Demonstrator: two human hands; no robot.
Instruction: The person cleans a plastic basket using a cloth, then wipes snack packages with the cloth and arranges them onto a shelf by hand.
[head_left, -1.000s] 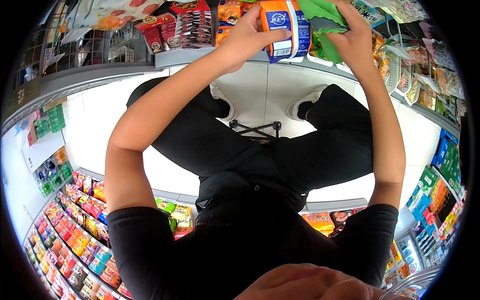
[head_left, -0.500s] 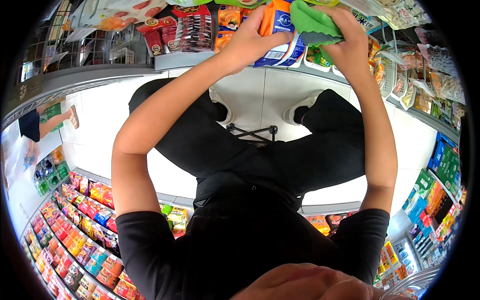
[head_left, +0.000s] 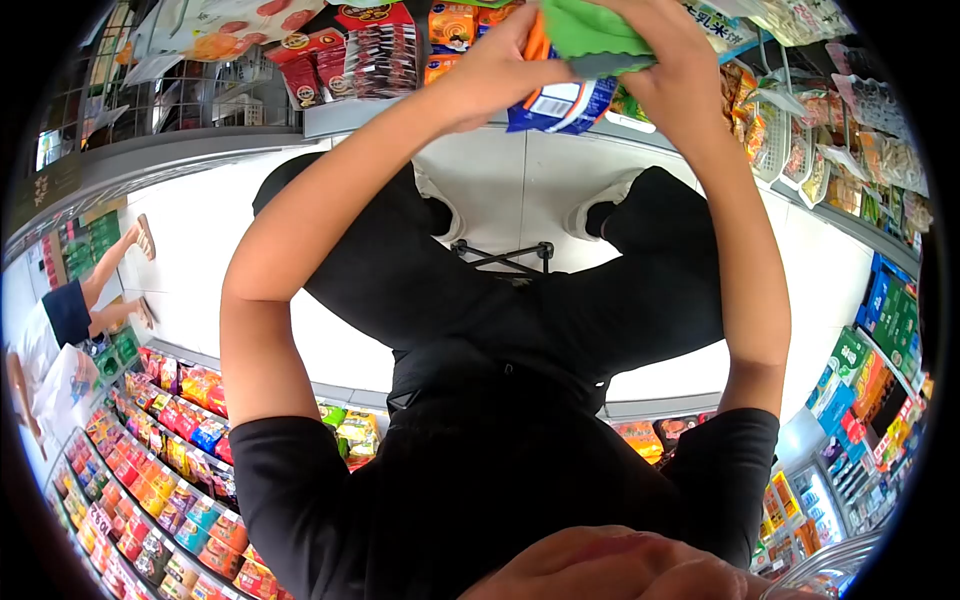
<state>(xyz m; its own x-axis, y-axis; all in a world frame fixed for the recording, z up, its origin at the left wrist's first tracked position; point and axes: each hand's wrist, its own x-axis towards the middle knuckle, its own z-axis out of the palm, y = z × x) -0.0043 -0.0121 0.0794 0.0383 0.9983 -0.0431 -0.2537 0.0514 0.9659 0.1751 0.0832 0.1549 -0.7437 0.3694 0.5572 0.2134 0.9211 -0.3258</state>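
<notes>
My left hand (head_left: 500, 72) grips an orange-and-blue snack bag (head_left: 568, 108) by its left side, thumb across its front. A white barcode patch shows on the lower part of the bag. In my right hand (head_left: 678, 62) is a green cloth (head_left: 594, 30) with a wavy edge and a grey underside, lying over the upper front of the bag. The cloth hides much of the print, and some fingers of both hands are out of sight behind it and the bag. Both hands are at the shelf's front edge.
Red snack packs (head_left: 380, 60) and orange packets (head_left: 452, 28) lie on the shelf to the left. White baskets (head_left: 770, 155) of packaged food stand at right. A folding stool's legs (head_left: 505, 255) show between my feet. Another person's legs (head_left: 105, 285) are at far left, near stocked shelves (head_left: 150, 470).
The green cloth has shifted left and up across the bag, covering more of its front. My right hand has moved with it. The other person's second leg has come into view.
</notes>
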